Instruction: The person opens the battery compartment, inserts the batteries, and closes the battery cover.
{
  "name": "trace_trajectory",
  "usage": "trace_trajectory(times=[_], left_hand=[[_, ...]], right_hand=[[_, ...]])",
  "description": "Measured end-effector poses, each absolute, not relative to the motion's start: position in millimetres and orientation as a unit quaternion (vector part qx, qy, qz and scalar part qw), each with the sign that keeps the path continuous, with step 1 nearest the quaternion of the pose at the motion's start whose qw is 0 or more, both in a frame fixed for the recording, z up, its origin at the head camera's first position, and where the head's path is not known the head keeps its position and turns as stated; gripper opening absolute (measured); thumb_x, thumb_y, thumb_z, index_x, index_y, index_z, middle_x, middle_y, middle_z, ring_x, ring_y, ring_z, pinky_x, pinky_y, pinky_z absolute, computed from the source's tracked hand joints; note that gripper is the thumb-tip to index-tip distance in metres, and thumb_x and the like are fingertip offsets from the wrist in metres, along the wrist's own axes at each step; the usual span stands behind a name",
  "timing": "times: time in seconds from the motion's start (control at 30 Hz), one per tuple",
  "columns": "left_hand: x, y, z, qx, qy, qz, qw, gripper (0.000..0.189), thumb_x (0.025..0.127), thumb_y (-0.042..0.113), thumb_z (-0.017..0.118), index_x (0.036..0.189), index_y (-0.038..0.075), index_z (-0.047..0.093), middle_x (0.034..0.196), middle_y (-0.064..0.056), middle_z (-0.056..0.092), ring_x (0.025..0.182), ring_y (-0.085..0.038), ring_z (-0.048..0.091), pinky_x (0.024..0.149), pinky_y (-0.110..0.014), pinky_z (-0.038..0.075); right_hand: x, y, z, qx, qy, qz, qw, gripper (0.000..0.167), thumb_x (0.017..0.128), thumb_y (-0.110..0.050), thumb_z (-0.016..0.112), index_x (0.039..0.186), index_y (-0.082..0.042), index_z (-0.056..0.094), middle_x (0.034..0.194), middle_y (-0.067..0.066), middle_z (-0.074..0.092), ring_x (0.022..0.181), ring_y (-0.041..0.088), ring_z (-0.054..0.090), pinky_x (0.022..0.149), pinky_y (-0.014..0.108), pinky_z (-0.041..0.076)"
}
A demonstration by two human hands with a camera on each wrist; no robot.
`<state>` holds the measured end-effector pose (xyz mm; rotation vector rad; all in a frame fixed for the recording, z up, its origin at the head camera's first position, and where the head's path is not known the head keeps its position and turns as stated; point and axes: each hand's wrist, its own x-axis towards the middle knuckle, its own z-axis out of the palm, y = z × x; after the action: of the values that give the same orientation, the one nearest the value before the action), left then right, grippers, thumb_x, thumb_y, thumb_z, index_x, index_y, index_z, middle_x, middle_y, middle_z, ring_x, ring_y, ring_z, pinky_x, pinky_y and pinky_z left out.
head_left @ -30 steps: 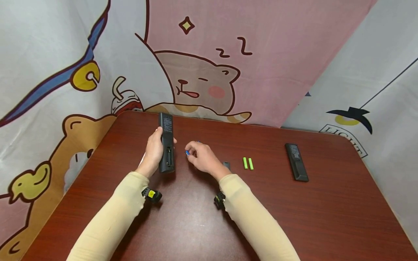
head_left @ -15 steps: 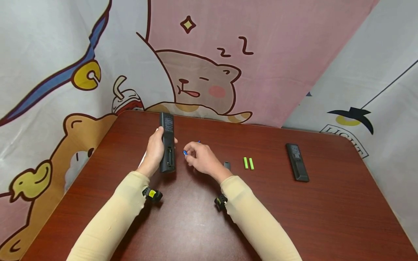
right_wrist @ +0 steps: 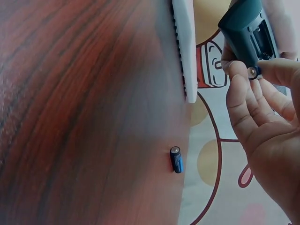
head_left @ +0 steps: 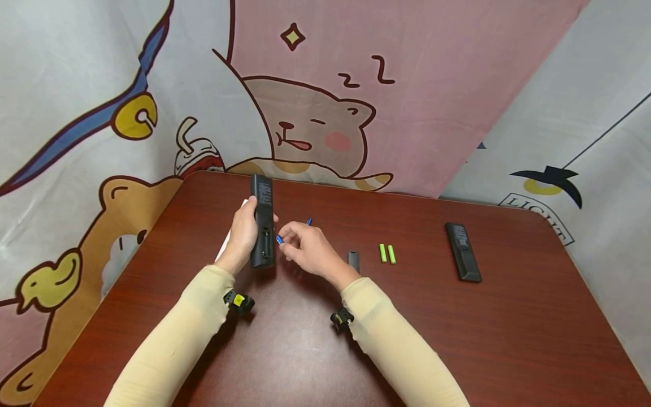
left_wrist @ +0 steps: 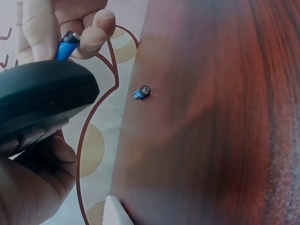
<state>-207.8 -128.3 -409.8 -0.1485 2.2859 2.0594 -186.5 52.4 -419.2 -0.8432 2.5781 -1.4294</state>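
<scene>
Remote control (head_left: 263, 217) and blue battery (head_left: 280, 240), left of centre

Left hand (head_left: 241, 232) grips the remote, slotted back toward the head camera; right hand (head_left: 309, 245), fingers curled, pinches the battery just beside it; tabletop (head_left: 300, 339) stretches from both hands to the frame's bottom edge; only the right wrist view shows the dark-dotted edge of a white object (right_wrist: 187, 51)

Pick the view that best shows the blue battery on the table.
Right wrist: the blue battery shows its long side, nothing in front. The left wrist view has it foreshortened, one end toward the camera; the head view shows it small and partly hidden.
</scene>
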Motion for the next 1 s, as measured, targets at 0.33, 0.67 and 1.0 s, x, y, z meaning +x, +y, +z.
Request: trace_trajectory(times=[0.33, 0.67, 1.0], left_hand=[[-210, -127, -412, -0.050, 0.737, 0.673, 0.029, 0.061, 0.113, 0.042, 0.017, 0.132, -0.002, 0.053, 0.107, -0.024, 0.065, 0.072, -0.015, 0.061, 0.065, -0.027, 0.053], [-210, -126, -413, -0.051, 0.743, 0.667, 0.033, 0.067, 0.112, 0.046, 0.017, 0.133, -0.005, 0.055, 0.111, -0.026, 0.064, 0.079, -0.015, 0.061, 0.072, -0.025, 0.051], [-210, -121, -411, -0.041, 0.744, 0.667, 0.014, 0.062, 0.114, 0.037, 0.017, 0.122, -0.009, 0.058, 0.096, -0.016, 0.067, 0.069, -0.011, 0.062, 0.065, -0.024, 0.052]], right_hand=[[-183, 50, -420, -0.273, 0.823, -0.498, 0.035, 0.012, 0.094, 0.001, 0.070, 0.105, 0.000, 0.066, 0.087, 0.010, 0.070, 0.066, 0.010, 0.066, 0.062, 0.022, 0.054], [-178, 44, -417, -0.273, 0.813, -0.513, 0.029, 0.010, 0.092, 0.000, 0.071, 0.100, 0.000, 0.065, 0.078, 0.009, 0.069, 0.065, 0.012, 0.066, 0.061, 0.021, 0.052], [-174, 36, -416, -0.252, 0.819, -0.514, 0.016, 0.007, 0.092, 0.000, 0.070, 0.096, -0.001, 0.065, 0.081, 0.010, 0.066, 0.061, 0.015, 0.064, 0.052, 0.022, 0.052]])
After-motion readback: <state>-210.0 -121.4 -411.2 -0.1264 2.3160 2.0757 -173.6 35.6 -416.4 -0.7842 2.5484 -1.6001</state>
